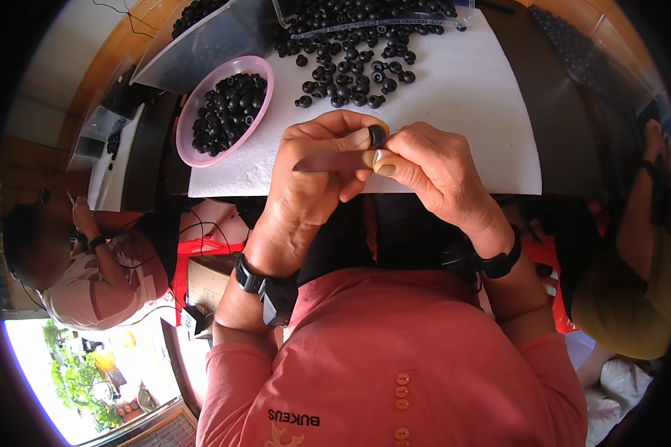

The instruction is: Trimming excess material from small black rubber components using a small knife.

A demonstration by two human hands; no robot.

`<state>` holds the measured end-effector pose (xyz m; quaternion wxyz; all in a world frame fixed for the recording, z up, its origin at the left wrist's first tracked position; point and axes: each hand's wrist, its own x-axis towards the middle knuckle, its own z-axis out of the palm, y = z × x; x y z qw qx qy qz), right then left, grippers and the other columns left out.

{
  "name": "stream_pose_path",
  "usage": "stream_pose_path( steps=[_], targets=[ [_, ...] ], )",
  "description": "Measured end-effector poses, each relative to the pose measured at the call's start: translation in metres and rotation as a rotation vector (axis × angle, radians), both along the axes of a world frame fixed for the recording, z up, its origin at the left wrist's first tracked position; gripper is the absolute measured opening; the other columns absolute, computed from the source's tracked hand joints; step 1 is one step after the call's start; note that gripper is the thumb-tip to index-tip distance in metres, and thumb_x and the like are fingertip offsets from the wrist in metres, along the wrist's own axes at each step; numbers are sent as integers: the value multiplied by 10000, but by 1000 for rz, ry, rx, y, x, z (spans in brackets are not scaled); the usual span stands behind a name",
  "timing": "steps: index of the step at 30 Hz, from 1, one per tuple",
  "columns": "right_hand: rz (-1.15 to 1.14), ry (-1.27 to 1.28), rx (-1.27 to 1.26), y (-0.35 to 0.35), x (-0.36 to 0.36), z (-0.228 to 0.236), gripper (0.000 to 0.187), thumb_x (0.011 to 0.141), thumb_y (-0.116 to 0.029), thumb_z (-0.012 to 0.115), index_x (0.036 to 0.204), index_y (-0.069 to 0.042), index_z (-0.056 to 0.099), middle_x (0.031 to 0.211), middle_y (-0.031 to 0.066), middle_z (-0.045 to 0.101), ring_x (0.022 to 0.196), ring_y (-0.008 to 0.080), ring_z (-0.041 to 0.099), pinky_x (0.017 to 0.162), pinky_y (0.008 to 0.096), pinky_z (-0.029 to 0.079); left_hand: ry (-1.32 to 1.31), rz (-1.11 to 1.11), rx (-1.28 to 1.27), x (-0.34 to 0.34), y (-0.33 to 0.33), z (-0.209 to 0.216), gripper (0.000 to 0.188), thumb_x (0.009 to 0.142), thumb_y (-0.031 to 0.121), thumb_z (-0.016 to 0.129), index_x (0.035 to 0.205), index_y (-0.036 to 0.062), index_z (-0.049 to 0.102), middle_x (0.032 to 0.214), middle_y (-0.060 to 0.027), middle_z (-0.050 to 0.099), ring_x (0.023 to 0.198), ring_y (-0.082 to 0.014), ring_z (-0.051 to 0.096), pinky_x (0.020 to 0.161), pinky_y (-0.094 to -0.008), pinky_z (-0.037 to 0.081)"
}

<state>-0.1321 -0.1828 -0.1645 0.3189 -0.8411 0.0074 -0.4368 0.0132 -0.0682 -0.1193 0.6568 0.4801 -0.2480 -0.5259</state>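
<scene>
Above the near edge of the white work surface, my two hands meet. My left hand (313,156) is closed, pinching a small round black part (376,135) between thumb and fingers. My right hand (436,167) is closed on a small knife, its fingers hiding the handle end. The knife's dark blade (332,162) points left across my left fingers, just below the black part. Whether the blade touches the part, I cannot tell. Farther off, several loose black parts (358,78) of the same knobbed, round look lie scattered.
A pink oval bowl (184,134) full of black parts stands at the left of the white-covered table (477,112). A clear bin (380,30) with more parts lies at the back. One person (104,276) sits at left, another (634,283) at right.
</scene>
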Motion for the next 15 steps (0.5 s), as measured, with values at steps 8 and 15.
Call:
stream_pose_path(
  steps=[8,15],
  targets=[
    [43,-91,576,-1,-11,3,238,1000,-208,610,905,8,639,640,-15,504,595,54,430,536,230,372,247,-213,-269,19,-10,-19,223,962,96,581,1104,-75,602,846,-125,612,645,-197,591,421,-260,410],
    [-47,4,528,2,-1,6,242,998,-212,609,904,7,652,612,-3,501,575,60,432,525,241,372,305,-200,-258,12,-9,-30,163,982,116,566,1055,-20,617,870,-118,604,680,-192,583,433,-256,421]
  ],
)
